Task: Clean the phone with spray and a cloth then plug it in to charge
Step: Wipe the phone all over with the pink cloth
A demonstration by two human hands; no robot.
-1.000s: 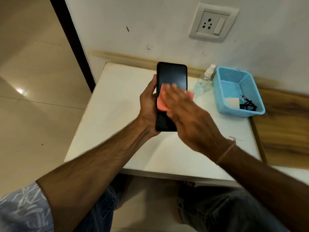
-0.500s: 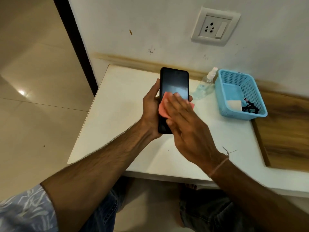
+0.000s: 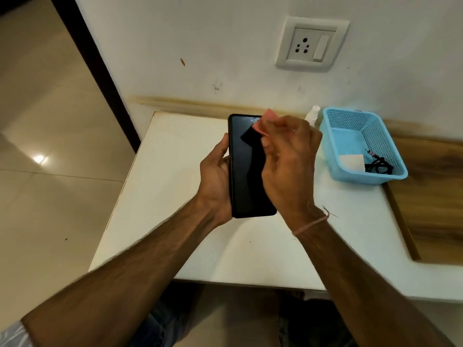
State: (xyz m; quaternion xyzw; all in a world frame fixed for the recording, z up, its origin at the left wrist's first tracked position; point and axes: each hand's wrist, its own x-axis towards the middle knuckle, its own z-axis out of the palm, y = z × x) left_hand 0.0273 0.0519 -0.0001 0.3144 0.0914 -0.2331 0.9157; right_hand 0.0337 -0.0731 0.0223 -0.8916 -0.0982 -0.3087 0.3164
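Observation:
My left hand (image 3: pixel 215 181) grips a black phone (image 3: pixel 246 171) by its left edge, screen up, above the white table (image 3: pixel 170 196). My right hand (image 3: pixel 288 159) pinches a small pink cloth (image 3: pixel 263 122) at the phone's top right corner and covers the right side of the screen. A clear spray bottle (image 3: pixel 312 115) lies on the table behind my right hand, mostly hidden. In the blue basket (image 3: pixel 350 176) at the right lie a white charger block (image 3: pixel 352 162) and a black cable (image 3: pixel 378 166). A wall socket with a switch (image 3: pixel 312 45) sits above the table.
A wooden surface (image 3: pixel 431 196) adjoins the table on the right. Tiled floor (image 3: pixel 50 146) lies to the left past a dark door frame. My knees show under the table's front edge.
My right hand has slid the pink cloth from the middle of the screen up to its top right corner and its fingers have curled round it. The left hand still holds the phone.

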